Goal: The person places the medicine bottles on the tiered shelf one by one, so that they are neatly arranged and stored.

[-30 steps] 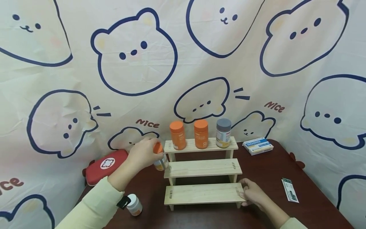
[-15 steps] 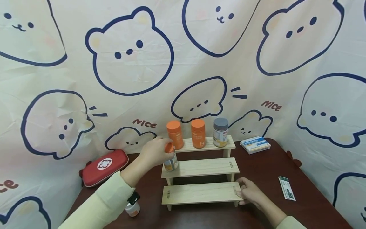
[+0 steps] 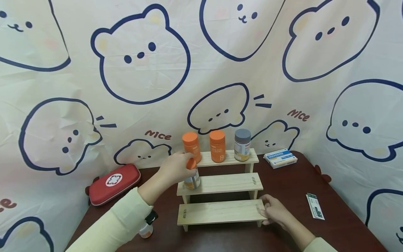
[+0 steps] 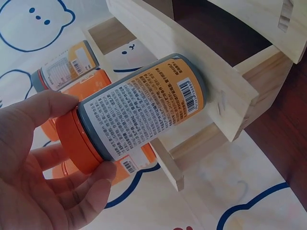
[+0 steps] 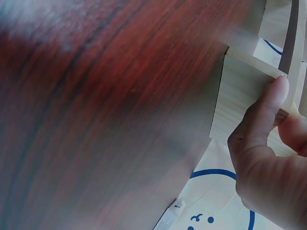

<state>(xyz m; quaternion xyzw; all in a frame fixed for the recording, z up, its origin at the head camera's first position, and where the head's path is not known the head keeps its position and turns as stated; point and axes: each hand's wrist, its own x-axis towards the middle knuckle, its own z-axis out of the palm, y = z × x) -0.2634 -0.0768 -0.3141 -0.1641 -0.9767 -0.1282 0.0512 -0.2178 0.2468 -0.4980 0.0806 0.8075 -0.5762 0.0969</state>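
Observation:
My left hand (image 3: 177,168) grips a grey pill bottle (image 4: 144,105) by its orange cap (image 4: 79,141). In the left wrist view the bottle's base meets the middle shelf of a three-step wooden rack (image 3: 231,182), at the shelf's left end. Thumb and fingers curl around the cap. Low on the right, my right hand (image 3: 274,212) pinches the right end of the rack's bottom shelf (image 3: 220,212). On the top shelf stand two orange bottles (image 3: 218,147) and a grey-capped bottle (image 3: 242,145). The left forearm partly hides a white bottle (image 3: 146,231) on the table.
A red first-aid case (image 3: 114,184) lies at the table's back left. At the back right is a blue-and-white medicine box (image 3: 280,158), and a flat white-and-green packet (image 3: 315,206) lies nearer on the right. A patterned cloth (image 3: 141,77) hangs behind the table.
My left hand has carried the orange-capped bottle rightward from beside the rack onto the left end of the middle shelf. The right hand keeps its hold on the bottom shelf.

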